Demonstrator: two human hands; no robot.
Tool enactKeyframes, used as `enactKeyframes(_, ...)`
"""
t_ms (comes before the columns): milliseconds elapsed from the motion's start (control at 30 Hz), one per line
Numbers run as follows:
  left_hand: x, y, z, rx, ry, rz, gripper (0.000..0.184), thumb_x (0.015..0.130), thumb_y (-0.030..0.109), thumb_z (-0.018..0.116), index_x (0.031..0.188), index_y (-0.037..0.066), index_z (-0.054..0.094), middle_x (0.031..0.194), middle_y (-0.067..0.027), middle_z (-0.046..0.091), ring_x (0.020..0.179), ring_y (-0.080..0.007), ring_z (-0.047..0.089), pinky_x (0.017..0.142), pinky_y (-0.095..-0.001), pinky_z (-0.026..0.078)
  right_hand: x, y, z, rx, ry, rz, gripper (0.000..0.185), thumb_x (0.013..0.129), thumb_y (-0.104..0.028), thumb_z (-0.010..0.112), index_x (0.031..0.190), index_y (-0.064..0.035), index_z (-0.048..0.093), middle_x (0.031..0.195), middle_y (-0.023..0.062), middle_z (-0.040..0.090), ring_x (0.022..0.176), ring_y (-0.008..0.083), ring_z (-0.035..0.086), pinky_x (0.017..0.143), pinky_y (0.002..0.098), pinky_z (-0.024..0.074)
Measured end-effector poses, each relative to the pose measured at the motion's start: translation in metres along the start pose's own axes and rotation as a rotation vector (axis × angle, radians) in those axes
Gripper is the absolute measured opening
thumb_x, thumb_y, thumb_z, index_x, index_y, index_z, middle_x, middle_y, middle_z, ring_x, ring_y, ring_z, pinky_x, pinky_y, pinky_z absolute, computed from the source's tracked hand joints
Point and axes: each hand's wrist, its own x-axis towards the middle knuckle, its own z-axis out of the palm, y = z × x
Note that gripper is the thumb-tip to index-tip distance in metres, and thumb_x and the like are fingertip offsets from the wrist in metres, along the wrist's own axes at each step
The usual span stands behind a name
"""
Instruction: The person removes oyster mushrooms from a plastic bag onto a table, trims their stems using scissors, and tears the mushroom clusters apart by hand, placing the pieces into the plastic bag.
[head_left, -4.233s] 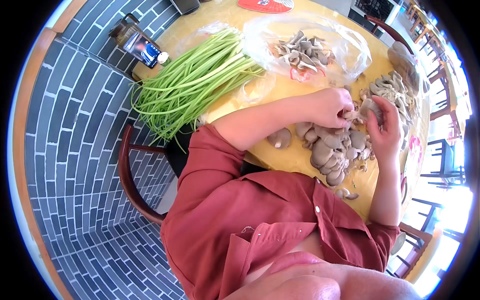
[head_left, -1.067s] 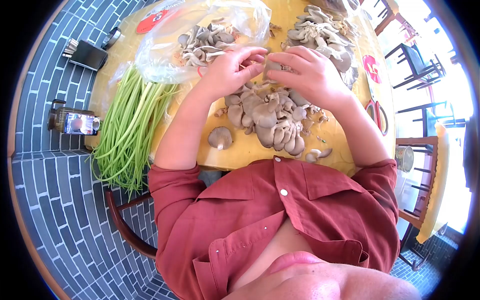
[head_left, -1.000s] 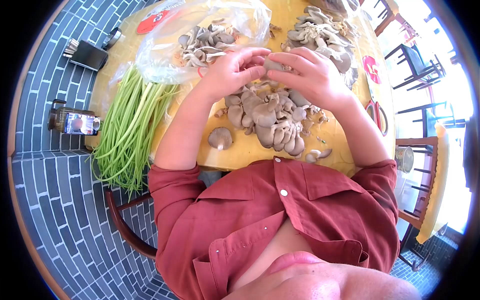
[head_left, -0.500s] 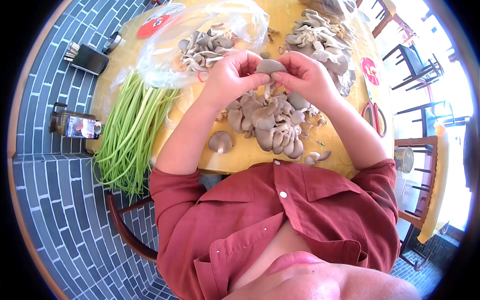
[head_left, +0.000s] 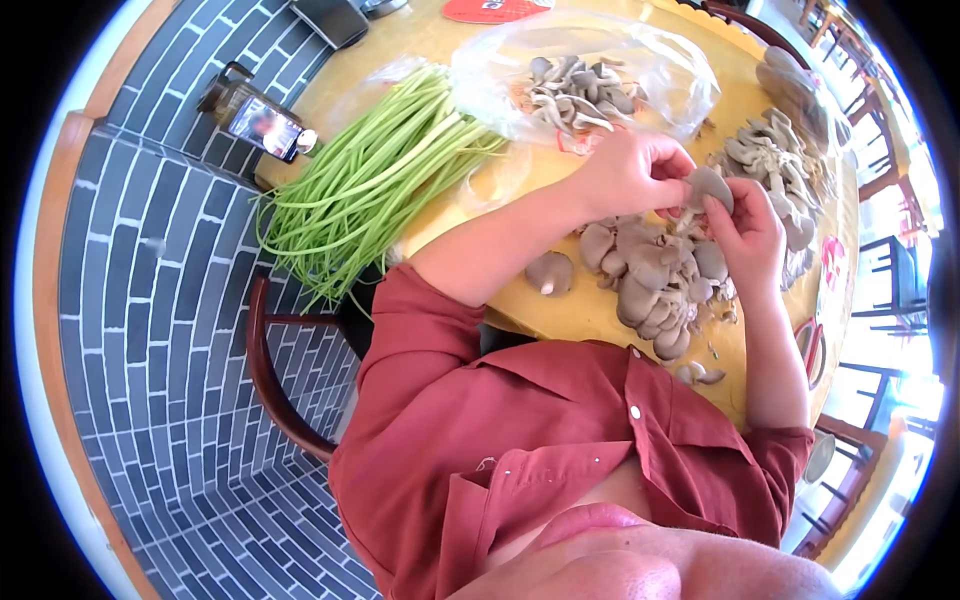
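Note:
A grey oyster mushroom [head_left: 709,187] is held between both hands above a mushroom cluster. My left hand [head_left: 632,177] pinches it from the left, by its edge or stem. On its right side, my right hand [head_left: 750,232] grips the cap between thumb and fingers. Just below lies the large mushroom cluster [head_left: 655,280] on the yellow table [head_left: 510,312]. A single mushroom [head_left: 549,273] sits left of that cluster, stem toward me. Behind my left hand, a clear plastic bag [head_left: 480,85] contains loose mushrooms [head_left: 580,92]. More mushrooms [head_left: 775,165] are heaped beyond my right hand.
A bundle of green stalks [head_left: 385,175] lies at the left. Beside the brick wall, a phone [head_left: 266,128] leans on a dark jug. A red fan [head_left: 495,10] is at the far edge. Red-handled scissors [head_left: 812,350] lie at the right. Small mushroom pieces [head_left: 699,374] lie near my shirt.
The view has turned, so the table's contents appear shifted and tilted. Both hands still hold the mushroom, whose cap has tilted to the right.

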Motion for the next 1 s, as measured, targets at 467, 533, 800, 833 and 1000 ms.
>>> enactKeyframes(467, -0.004, 0.002, 0.005, 0.231, 0.085, 0.151, 0.015, 0.074, 0.004, 0.063, 0.088, -0.001, 0.064, 0.077, -0.0053, 0.067, 0.065, -0.0066, 0.061, 0.058, -0.0212, 0.05, -0.005, -0.004, 0.009, -0.052, 0.023, -0.083, 0.015, 0.082, -0.004, 0.067, 0.094, -0.0001, 0.06, 0.081, 0.0, 0.061, 0.069, 0.0045, 0.056, 0.062, 0.0197, 0.0472)
enactKeyframes(533, -0.004, 0.001, 0.007, 0.268, 0.104, 0.198, 0.014, 0.074, 0.004, 0.063, 0.087, -0.001, 0.064, 0.075, -0.0053, 0.067, 0.064, -0.006, 0.06, 0.058, -0.0211, 0.05, -0.006, -0.005, 0.011, -0.068, 0.024, -0.08, 0.016, 0.081, -0.004, 0.067, 0.095, -0.0001, 0.06, 0.081, 0.0003, 0.061, 0.069, 0.0053, 0.056, 0.063, 0.0204, 0.0478)
enactKeyframes(800, -0.005, -0.004, 0.012, 0.161, 0.155, 0.191, 0.006, 0.077, 0.002, 0.058, 0.081, -0.001, 0.061, 0.069, -0.0043, 0.064, 0.06, -0.0055, 0.058, 0.052, -0.0206, 0.047, -0.01, -0.006, 0.01, 0.009, 0.026, -0.051, 0.015, 0.084, -0.004, 0.064, 0.098, 0.0, 0.058, 0.081, 0.0022, 0.061, 0.067, 0.008, 0.058, 0.061, 0.0221, 0.0487)
enactKeyframes(833, -0.004, -0.003, 0.01, 0.025, 0.173, 0.15, 0.005, 0.078, 0.001, 0.057, 0.082, 0.0, 0.06, 0.069, -0.0045, 0.063, 0.06, -0.0064, 0.058, 0.052, -0.021, 0.046, -0.008, -0.007, 0.009, 0.076, 0.071, -0.033, 0.014, 0.085, -0.004, 0.063, 0.097, 0.0001, 0.058, 0.081, 0.0023, 0.061, 0.067, 0.0081, 0.057, 0.061, 0.0219, 0.0482)
enactKeyframes(1000, 0.002, 0.006, -0.005, -0.481, 0.314, 0.229, 0.004, 0.083, 0.002, 0.053, 0.086, 0.001, 0.056, 0.074, -0.0065, 0.061, 0.062, -0.0114, 0.059, 0.052, -0.023, 0.045, 0.008, -0.011, -0.002, 0.705, 0.296, -0.042, 0.012, 0.09, -0.006, 0.057, 0.1, -0.0003, 0.056, 0.087, 0.0035, 0.061, 0.073, 0.0072, 0.054, 0.065, 0.021, 0.0448)
